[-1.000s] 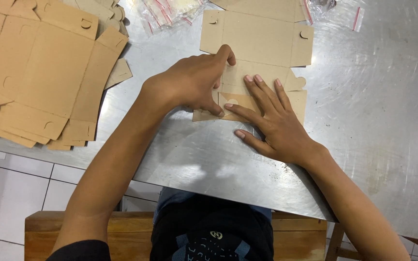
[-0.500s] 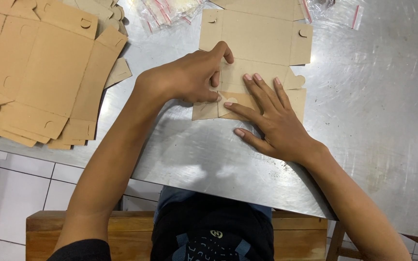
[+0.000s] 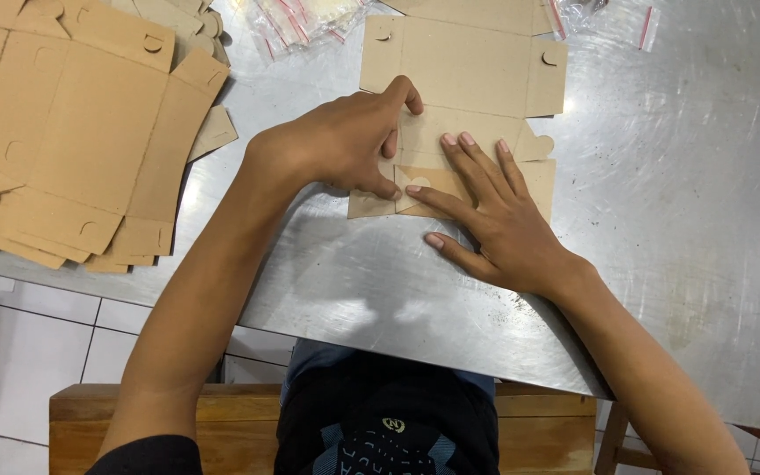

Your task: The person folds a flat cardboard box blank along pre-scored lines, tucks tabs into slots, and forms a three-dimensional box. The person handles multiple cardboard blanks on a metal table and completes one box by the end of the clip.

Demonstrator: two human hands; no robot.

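Cardboard blank (image 3: 464, 75), flat die-cut box sheet, lies on the steel table (image 3: 697, 220) near the front edge, directly ahead of the person. Both hands sit on its near flaps.

Risks, as a judgement: the near flap is creased but only pressed down, so it could spring back if pressure eases unevenly. The steel top looks slick, so the sheet could slide away under a sideways push, since nothing else anchors it. Small tab under the fingertips could crumple or tear if bent off its score line. The blank's near edge is close to the table lip, so a slip toward the body could drop it off.

Left hand (image 3: 336, 145): knuckles up, fingers curled, thumb and fingertips pinching or pressing the folded flap edge; whether it truly grips the card, cannot tell. Forearm comes in from lower left, wrist bent slightly.

Right hand (image 3: 485, 211): open, palm down, fingers spread flat over the flap, holding it down, gripping nothing. Forearm comes in from lower right.

Stack of flat blanks (image 3: 63, 132) lies well apart at left. Clear plastic bags (image 3: 296, 18) at the far edge.
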